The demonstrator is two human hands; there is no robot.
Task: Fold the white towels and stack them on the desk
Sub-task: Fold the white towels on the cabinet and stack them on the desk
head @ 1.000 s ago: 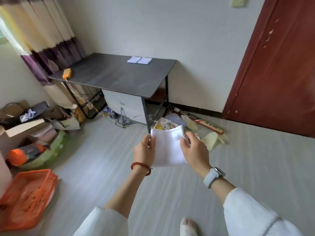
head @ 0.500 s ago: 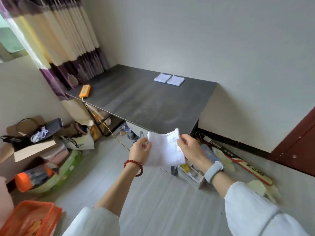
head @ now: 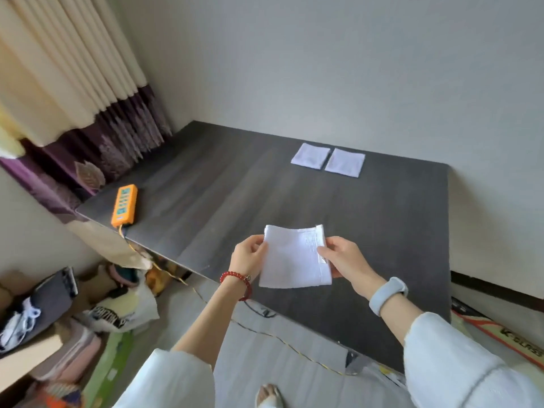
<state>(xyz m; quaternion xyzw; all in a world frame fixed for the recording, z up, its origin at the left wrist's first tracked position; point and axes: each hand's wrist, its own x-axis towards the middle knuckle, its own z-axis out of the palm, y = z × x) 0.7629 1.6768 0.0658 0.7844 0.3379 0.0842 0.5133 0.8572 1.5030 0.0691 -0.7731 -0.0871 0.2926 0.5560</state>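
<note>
Towel [head: 294, 257] is pinched by left hand [head: 248, 256] and right hand [head: 343, 259] above the desk [head: 235, 187]. Folded towels [head: 328, 160] are seen far off at 12 o'clock, nearer the right hand.

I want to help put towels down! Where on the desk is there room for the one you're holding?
Lots of bare desk lies between the held towel and the two folded towels near the wall. More lies between the orange power strip and those towels. The right side is bare too. Only the far edge and left corner are taken.
</note>
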